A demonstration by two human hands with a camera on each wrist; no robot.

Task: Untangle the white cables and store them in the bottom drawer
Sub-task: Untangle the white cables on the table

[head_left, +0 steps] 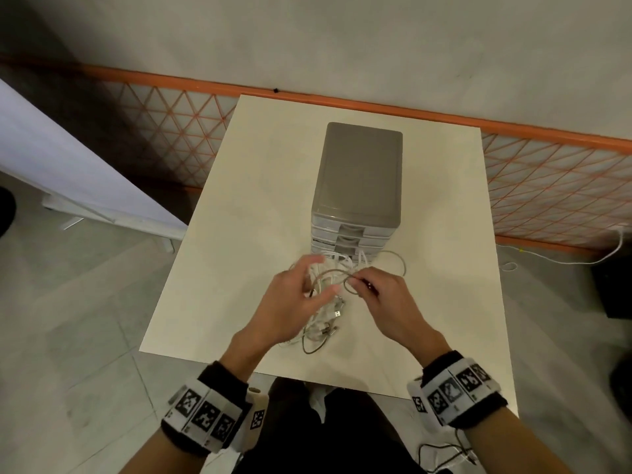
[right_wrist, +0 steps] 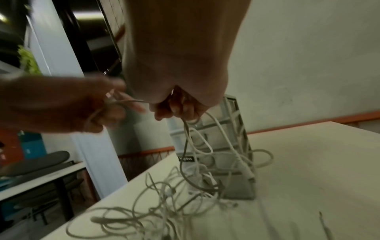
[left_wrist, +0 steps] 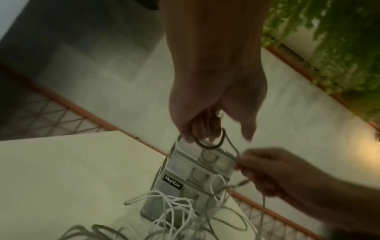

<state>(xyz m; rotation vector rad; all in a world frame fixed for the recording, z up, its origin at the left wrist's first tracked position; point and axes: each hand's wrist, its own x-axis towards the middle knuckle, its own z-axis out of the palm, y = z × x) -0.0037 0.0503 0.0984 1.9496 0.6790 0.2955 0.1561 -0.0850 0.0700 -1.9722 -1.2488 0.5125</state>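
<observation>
A tangle of white cables [head_left: 325, 325] lies on the cream table [head_left: 239, 234], right in front of a grey drawer unit [head_left: 359, 176] whose drawers all look closed. The bottom drawer [head_left: 342, 250] is partly hidden by cable loops. My left hand [head_left: 321, 275] hovers over the pile with a cable loop [left_wrist: 207, 145] hooked round its curled fingers. Just to its right, my right hand [head_left: 357, 283] pinches the same raised loop, and strands [right_wrist: 186, 134] hang from it down to the pile. A USB plug [head_left: 338, 314] shows in the heap.
An orange mesh barrier [head_left: 547, 186] runs behind and beside the table. A white panel [head_left: 68, 172] leans at the left. Another cable [head_left: 598, 258] trails on the floor at the right. The table's near edge [head_left: 307, 374] is close to my body.
</observation>
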